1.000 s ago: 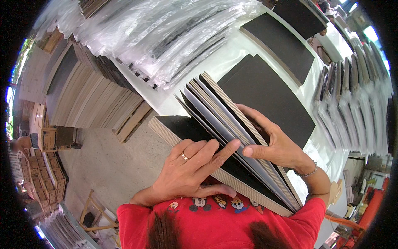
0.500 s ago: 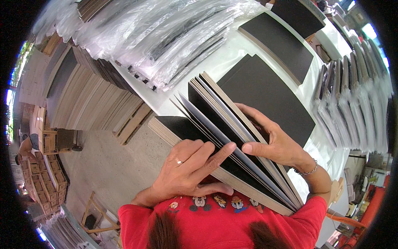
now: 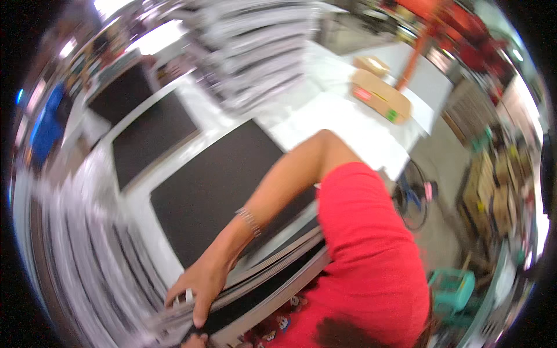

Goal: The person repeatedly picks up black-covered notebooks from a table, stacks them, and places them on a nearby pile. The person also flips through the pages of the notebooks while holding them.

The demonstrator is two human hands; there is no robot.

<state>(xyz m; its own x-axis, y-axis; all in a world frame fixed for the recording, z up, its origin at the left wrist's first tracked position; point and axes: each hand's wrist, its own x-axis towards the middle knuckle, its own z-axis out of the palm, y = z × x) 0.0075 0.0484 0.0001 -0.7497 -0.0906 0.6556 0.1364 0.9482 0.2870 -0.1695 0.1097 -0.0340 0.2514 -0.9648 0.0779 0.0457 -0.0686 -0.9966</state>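
Since the earlier picture the head has turned far to one side, so the whole view has swung and blurred, and the stack of thin dark boards with pale edges (image 3: 255, 278) now lies low, against the red shirt (image 3: 371, 261). Before, both hands were fanning the boards apart; now only one arm shows, with a silver bracelet (image 3: 249, 220) on the wrist. That right hand (image 3: 194, 290) lies on top of the stack near its far end, fingers curled down over the edge and pressed on the boards, a ring on one finger. The left hand is mostly hidden; a small bit of a hand peeks out under the stack at the bottom edge, and I cannot tell if it is spread or closed. Behind the stack, flat black sheets (image 3: 214, 185) lie on the white desk (image 3: 348, 122), with a brown cardboard box (image 3: 380, 95) farther off. To hold such a stack well, I think the fingers should press flat on the edges so no board slips out, with the other hand under it.
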